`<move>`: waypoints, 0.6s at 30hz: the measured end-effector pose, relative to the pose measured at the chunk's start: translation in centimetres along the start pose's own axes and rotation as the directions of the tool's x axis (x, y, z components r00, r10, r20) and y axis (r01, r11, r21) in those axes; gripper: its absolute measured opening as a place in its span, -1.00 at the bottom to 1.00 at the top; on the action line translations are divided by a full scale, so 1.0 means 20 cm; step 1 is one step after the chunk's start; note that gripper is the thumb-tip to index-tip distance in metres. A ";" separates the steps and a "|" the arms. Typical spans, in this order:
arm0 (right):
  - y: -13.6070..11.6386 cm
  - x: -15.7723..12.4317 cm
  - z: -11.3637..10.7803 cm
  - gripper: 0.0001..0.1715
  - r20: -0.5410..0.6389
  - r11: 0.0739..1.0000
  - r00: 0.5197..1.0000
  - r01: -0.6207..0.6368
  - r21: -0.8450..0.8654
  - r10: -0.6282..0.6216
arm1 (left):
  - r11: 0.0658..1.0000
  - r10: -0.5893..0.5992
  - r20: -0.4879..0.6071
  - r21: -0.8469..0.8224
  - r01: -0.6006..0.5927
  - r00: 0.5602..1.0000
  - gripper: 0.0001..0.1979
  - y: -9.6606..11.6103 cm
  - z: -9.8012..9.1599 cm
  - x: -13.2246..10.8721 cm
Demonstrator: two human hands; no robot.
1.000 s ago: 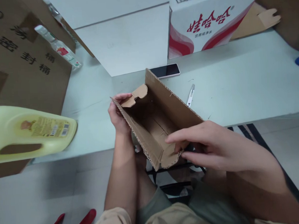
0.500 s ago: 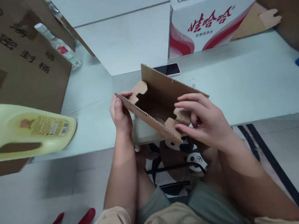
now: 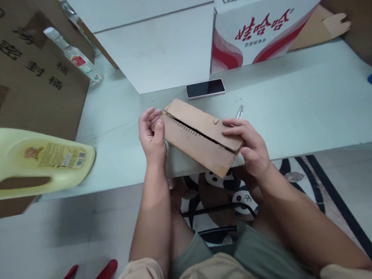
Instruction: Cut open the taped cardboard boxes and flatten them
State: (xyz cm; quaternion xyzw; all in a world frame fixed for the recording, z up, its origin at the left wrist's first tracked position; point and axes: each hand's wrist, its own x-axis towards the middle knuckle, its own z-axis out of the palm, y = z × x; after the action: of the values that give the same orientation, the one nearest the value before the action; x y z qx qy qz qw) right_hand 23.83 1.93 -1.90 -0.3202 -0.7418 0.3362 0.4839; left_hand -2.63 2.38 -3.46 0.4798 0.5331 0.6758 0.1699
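Observation:
A small brown cardboard box (image 3: 201,132) is held tilted at the table's front edge, its two long top flaps folded down with a narrow dark gap between them. My left hand (image 3: 153,130) grips the box's left end, thumb on the near flap. At the right end, my right hand (image 3: 249,143) is closed round the corner, its fingers lying on the far flap. The box's inside is hidden except for the dark slit. Just beyond the box lies a phone (image 3: 205,88), screen up, and a clear pen-like item (image 3: 240,112) shows partly behind it.
A yellow jug (image 3: 51,162) and a large carton (image 3: 32,92) stand at left, with a clear bottle (image 3: 74,56) in front of the carton. White boxes (image 3: 157,50) and a red-and-white carton (image 3: 261,33) line the back. Flat cardboard (image 3: 318,29) lies far right.
Both long flaps, upright before, are now folded down over the opening, and the small end flaps are covered. My right hand has moved from the inner flaps to the box's right end.

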 end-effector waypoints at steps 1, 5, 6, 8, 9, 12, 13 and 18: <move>0.00 0.00 0.00 -0.47 0.003 1.000 1.000 -0.018 0.019 0.018 | 0.999 0.022 0.025 0.030 -0.023 0.999 -0.56 0.01 -0.01 0.00; 0.00 -0.01 0.00 -0.47 0.044 0.998 0.997 -0.064 0.031 0.062 | 0.981 0.067 0.169 0.169 -0.096 0.983 -0.65 0.04 -0.05 0.02; 0.00 -0.01 0.01 -0.45 0.050 0.996 0.996 -0.071 0.048 0.069 | 0.976 0.062 0.193 0.195 -0.100 0.979 -0.67 0.05 -0.06 0.02; 0.03 -0.01 0.01 -0.39 -0.002 0.986 0.993 -0.114 0.119 0.115 | 0.972 0.034 0.187 0.221 -0.076 0.982 -0.71 0.04 -0.08 0.03; 0.05 -0.01 0.02 -0.37 -0.059 0.975 0.984 -0.156 0.157 0.167 | 0.975 0.018 0.157 0.215 -0.052 0.988 -0.72 0.04 -0.10 0.04; 0.12 0.00 0.03 -0.45 -0.193 0.916 0.904 -0.341 0.212 0.381 | 0.993 -0.073 -0.035 0.092 0.076 0.997 -0.69 0.00 -0.13 0.06; 0.14 0.01 0.04 -0.49 -0.161 0.888 0.881 -0.410 0.207 0.444 | 0.990 -0.139 -0.115 0.019 0.142 0.984 -0.67 -0.02 -0.15 0.07; 0.13 0.03 0.09 -0.30 0.232 0.913 0.904 -0.392 0.111 0.359 | 0.881 -0.468 -0.307 -0.242 0.407 0.829 -0.63 -0.06 -0.18 0.10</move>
State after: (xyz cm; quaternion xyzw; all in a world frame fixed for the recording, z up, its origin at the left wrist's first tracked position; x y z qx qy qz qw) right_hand 22.41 3.52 -4.16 -0.3820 -0.6838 0.5113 0.3536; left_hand -6.88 2.28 -3.56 0.1980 0.5925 0.7362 0.2603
